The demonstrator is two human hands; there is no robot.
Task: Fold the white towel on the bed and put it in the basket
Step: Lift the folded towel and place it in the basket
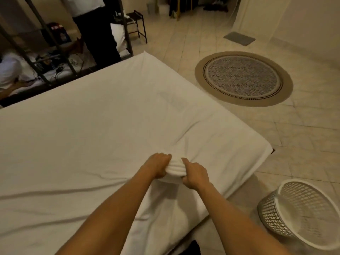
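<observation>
A white towel (174, 171), folded into a small thick bundle, lies on the white bed (92, 126) near its right front corner. My left hand (158, 165) grips the bundle's left side and my right hand (196, 173) grips its right side, fingers curled over the folded layers. The grey and white lattice basket (287, 218) stands on the floor at the lower right, beside the bed, tilted toward me. White cloth shows inside it.
A round patterned rug (243, 78) lies on the tiled floor beyond the bed's right edge. A dark metal frame (55, 45) with clutter and a standing person (95, 30) are at the far left. A small grey mat (239, 38) lies farther back.
</observation>
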